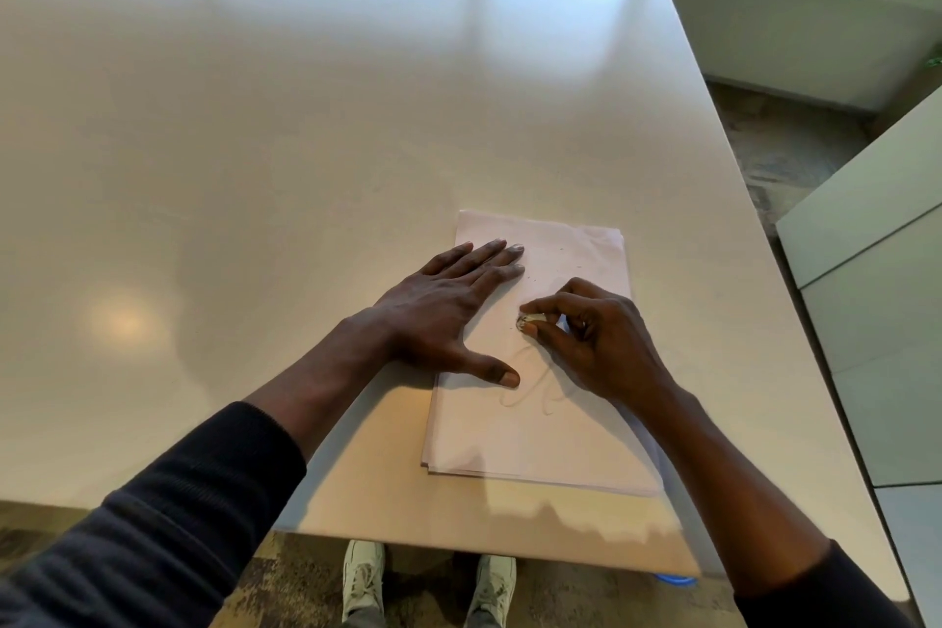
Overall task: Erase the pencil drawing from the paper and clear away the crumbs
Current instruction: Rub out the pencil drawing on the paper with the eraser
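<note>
1. Paper [535, 428] lies on the table [255, 143] near its right and near edges, long axis running away from the person.
2. Left hand [448, 311]: flat, fingers straight and spread, pressing the sheet's left part. It holds nothing.
3. Right hand [596, 342]: thumb and fingertips pinch a small eraser [527, 320], tip on the sheet.
4. Pencil drawing [530, 385]: faint loops just on the person's side of the eraser, right hand nearer. Judgement: next strokes pull toward the body.
5. Crumbs [560, 260] are scattered beyond the eraser. There is open table to the left and far side; the right edge is close.
</note>
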{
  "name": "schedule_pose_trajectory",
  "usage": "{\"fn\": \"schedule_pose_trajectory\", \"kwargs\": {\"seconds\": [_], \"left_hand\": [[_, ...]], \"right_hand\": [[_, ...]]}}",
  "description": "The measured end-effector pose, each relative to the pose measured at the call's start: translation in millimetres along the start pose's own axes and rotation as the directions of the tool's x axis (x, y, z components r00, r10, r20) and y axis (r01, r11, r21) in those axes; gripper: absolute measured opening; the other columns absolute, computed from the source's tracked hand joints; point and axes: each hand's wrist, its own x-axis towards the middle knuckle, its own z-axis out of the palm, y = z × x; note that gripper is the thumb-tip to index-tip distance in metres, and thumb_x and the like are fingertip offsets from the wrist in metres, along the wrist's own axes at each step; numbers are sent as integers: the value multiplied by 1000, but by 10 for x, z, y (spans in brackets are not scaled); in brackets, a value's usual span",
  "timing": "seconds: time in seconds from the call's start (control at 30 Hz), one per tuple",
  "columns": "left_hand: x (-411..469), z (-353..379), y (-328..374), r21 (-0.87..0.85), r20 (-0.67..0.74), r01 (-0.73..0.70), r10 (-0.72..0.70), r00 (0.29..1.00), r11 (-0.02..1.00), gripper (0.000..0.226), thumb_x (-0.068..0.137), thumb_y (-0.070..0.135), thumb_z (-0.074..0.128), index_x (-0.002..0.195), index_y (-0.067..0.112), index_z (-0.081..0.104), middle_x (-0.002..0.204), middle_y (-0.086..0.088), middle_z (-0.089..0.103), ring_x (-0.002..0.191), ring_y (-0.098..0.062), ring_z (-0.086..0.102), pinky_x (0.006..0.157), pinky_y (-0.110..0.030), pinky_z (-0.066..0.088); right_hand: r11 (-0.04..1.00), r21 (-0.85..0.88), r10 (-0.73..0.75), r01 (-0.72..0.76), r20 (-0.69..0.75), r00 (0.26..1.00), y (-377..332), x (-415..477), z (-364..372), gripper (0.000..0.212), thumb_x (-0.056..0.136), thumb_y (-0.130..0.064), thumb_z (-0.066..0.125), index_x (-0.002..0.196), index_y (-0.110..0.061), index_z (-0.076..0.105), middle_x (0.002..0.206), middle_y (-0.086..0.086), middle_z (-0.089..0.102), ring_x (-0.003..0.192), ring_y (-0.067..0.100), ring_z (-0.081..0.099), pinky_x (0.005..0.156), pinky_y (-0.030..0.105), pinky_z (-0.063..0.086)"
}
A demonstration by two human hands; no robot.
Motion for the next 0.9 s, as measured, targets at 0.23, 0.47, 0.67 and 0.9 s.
{"fn": "schedule_pose_trajectory", "kwargs": {"seconds": [0.23, 0.47, 0.67, 0.9], "left_hand": [[-64, 1, 61, 32, -8, -27, 27, 1000, 999, 127, 82, 93, 54, 171, 22, -1, 177, 6, -20, 157, -3, -31, 133, -35, -12], [-395, 119, 208, 46, -22, -29, 30, 999, 999, 131, 80, 97, 50, 171, 19, -5, 175, 3, -26, 158, -8, -32, 133, -38, -12], [-504, 134, 280, 59, -2, -9, 9, 1000, 998, 138, 73, 102, 44, 170, 22, -12, 174, 6, -32, 157, -9, -34, 133, -41, -11], [-470, 141, 256, 32, 45, 1, -2, 999, 999, 140, 74, 98, 56, 169, 24, -16, 172, 9, -36, 156, -8, -38, 133, -41, -13]], "right_hand": [[999, -19, 34, -34, 10, 999, -32, 5, -12, 33, 95, -51, 69, 117, -30, 81, 97, -11, 69, 73, 7, 63, 61, 37, 57], [999, -21, 32, -32, 10, 999, -34, 5, -7, 30, 95, -48, 70, 116, -30, 82, 95, -14, 66, 73, 6, 62, 61, 31, 53], [1000, -11, 25, -25, -12, 1000, -48, -6, 9, 35, 95, -53, 68, 115, -29, 82, 95, -14, 69, 73, 7, 63, 61, 32, 54], [1000, 7, -20, 20, 22, 1000, -134, -125, 77, 27, 98, -45, 74, 117, -27, 81, 96, -15, 68, 70, 6, 62, 61, 31, 54]]}}
